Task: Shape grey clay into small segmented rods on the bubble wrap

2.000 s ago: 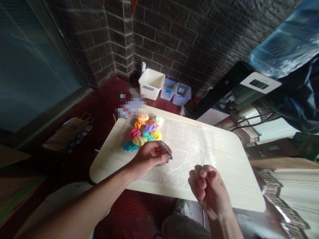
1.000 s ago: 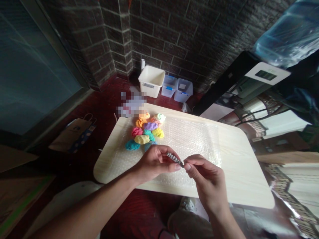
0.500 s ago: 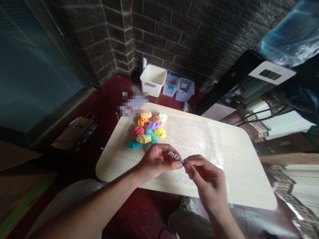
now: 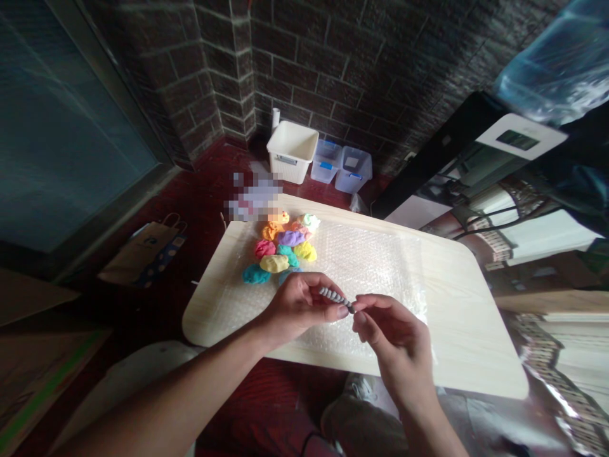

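Observation:
A short grey ridged strip of modelling clay, darker at its right end, is held above the bubble wrap. My left hand is closed around it, thumb below and fingers behind. Thumb and forefinger of my right hand pinch at the strip's dark right end; how firmly they touch it is hard to see. Beyond my left hand, several soft clay lumps lie together, among them a teal lump, a pale yellow lump, a purple lump and a red lump.
Bubble wrap covers the middle of the pale wooden table. On the floor behind stand a cream bin and two clear plastic boxes, one a right-hand box. A paper bag is at left; a black-and-white appliance is at right.
My right hand has come in from the right, where it was apart, to the strip's end. Over the last half second both hands have barely moved, the right fingertips shifting slightly.

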Available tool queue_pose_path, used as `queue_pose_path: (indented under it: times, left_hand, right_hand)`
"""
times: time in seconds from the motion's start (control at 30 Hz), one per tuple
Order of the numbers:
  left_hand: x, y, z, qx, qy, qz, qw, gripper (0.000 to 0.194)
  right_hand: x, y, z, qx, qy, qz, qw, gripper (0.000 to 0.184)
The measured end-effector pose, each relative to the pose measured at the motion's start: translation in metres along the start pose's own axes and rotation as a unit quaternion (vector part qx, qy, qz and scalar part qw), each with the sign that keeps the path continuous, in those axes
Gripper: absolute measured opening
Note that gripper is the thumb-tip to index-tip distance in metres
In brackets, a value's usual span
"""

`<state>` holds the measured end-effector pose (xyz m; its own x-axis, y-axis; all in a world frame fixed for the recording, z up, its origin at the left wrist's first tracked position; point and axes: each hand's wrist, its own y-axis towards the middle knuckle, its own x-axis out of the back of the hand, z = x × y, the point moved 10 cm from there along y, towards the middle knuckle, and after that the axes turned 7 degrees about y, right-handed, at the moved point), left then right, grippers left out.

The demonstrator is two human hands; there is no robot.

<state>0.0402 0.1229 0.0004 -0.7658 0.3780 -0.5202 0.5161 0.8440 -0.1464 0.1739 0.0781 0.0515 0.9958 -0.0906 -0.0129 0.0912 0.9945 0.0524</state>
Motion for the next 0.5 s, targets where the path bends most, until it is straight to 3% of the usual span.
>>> queue_pose_path:
  times: [0.1, 0.33, 0.5]
  left_hand:
    - [0.001, 0.001, 0.001, 0.005, -0.006, -0.008, 1.000, 0.028]
    - [-0.002, 0.002, 0.004, 0.011, 0.005, 0.017, 1.000, 0.026]
    - [-0.004, 0.002, 0.005, 0.013, 0.013, 0.028, 0.999, 0.028]
  right_hand:
    - [0.000, -0.002, -0.002, 0.005, 0.005, -0.004, 1.000, 0.014]
    - [-0.001, -0.005, 0.011, 0.093, -0.036, -0.004, 0.995, 0.019]
    - [-0.002, -0.005, 0.012, 0.096, -0.045, 0.014, 0.994, 0.018]
